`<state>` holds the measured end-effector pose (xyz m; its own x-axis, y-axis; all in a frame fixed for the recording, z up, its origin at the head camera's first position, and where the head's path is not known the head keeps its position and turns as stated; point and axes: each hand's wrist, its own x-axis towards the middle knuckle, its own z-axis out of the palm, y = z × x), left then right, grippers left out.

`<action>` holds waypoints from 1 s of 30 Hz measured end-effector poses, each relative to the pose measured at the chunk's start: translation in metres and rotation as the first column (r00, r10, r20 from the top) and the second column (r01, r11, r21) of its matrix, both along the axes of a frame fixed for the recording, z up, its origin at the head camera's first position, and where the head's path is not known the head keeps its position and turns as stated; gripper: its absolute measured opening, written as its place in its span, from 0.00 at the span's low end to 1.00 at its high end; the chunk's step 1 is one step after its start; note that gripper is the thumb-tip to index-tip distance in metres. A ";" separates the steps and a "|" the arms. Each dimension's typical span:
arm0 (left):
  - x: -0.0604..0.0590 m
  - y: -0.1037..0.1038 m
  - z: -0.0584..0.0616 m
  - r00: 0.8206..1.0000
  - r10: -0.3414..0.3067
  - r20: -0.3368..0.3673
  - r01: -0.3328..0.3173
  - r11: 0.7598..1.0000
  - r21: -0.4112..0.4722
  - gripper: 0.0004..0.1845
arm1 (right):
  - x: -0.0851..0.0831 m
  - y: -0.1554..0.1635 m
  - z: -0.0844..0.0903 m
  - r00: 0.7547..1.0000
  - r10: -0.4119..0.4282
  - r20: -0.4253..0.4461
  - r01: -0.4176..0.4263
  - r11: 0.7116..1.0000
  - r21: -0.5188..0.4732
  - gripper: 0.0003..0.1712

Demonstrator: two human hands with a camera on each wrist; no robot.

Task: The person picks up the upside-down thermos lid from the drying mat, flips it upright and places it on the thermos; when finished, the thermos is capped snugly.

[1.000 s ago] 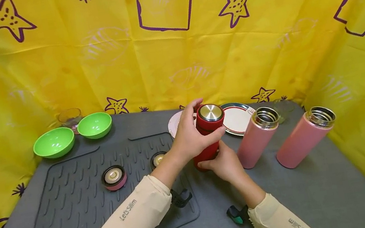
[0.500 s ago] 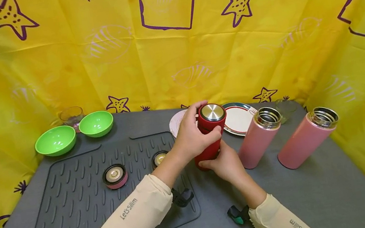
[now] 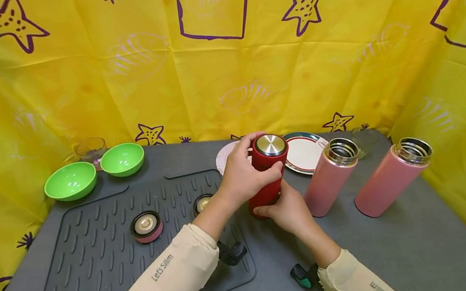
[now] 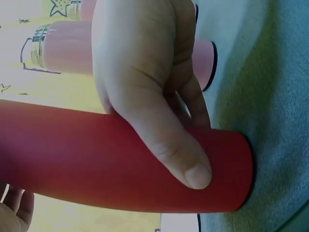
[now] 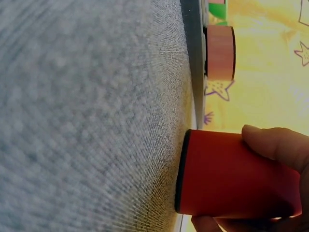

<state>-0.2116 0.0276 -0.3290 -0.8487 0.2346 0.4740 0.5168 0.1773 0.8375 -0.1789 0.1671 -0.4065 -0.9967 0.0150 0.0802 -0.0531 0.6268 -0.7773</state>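
**Red flask upright between both hands, lid end up**

The red flask (image 3: 266,173) stands on the grey table (image 3: 413,244), just off the right edge of the ribbed mat (image 3: 95,259), with its long axis near vertical and leaning slightly away from the person. The left hand (image 3: 244,174) curls its fingers round the upper body just under the steel-topped lid (image 3: 270,144), thumb side toward the lid. The right hand (image 3: 286,208) grips the lower body, thumb (image 5: 275,145) pressed on the red wall close to the base. Both hands hold the flask, and the left is the nearer to the lid. Two pink flasks (image 3: 329,176) (image 3: 391,176) stand open-mouthed just to the right, and their loose lids (image 3: 145,226) (image 3: 202,202) lie on the mat to the left.
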 end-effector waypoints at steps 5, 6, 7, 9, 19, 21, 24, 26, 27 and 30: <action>0.002 0.002 0.001 0.999 0.002 0.038 -0.002 1.000 0.024 0.41 | 0.000 0.001 0.001 1.000 0.001 -0.004 -0.001 1.000 -0.014 0.40; 0.002 0.003 0.001 0.999 0.015 0.039 -0.017 0.999 0.028 0.42 | 0.000 0.000 0.000 1.000 0.001 -0.005 -0.001 1.000 -0.018 0.40; 0.002 0.004 0.001 0.999 0.031 0.038 -0.033 0.999 0.033 0.43 | 0.000 0.000 0.000 1.000 0.002 -0.005 -0.003 1.000 -0.025 0.40; 0.002 0.007 0.001 0.997 0.068 0.025 -0.069 0.997 0.040 0.42 | 0.000 0.000 -0.001 1.000 0.003 -0.009 -0.004 0.999 -0.032 0.40; 0.001 -0.001 0.000 0.998 0.036 -0.045 -0.033 0.997 0.071 0.35 | 0.000 0.000 0.001 1.000 -0.013 0.007 0.013 1.000 -0.003 0.39; 0.001 -0.002 -0.001 0.999 0.023 -0.041 -0.021 0.998 0.066 0.35 | 0.000 0.000 0.001 1.000 -0.014 0.007 0.014 1.000 -0.001 0.38; 0.001 -0.001 -0.001 0.999 0.018 -0.036 -0.016 0.998 0.057 0.37 | 0.000 0.001 0.001 1.000 -0.013 -0.001 0.013 1.000 0.001 0.39; 0.003 0.002 -0.001 0.999 0.030 -0.028 -0.028 0.998 0.048 0.40 | 0.000 0.001 0.001 1.000 -0.008 -0.007 0.008 1.000 -0.003 0.40; 0.004 0.003 -0.001 0.999 0.040 -0.021 -0.039 0.998 0.046 0.42 | -0.001 0.001 0.000 1.000 -0.007 -0.011 0.006 1.000 -0.005 0.40; 0.007 0.008 -0.001 0.995 0.103 -0.007 -0.103 0.994 0.033 0.45 | -0.001 0.000 -0.001 1.000 0.001 -0.023 -0.002 1.000 -0.019 0.41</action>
<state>-0.2045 0.0359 -0.3299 -0.8631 0.1307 0.4878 0.5049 0.2027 0.8391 -0.1799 0.1672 -0.4076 -0.9946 0.0152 0.1025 -0.0718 0.6122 -0.7874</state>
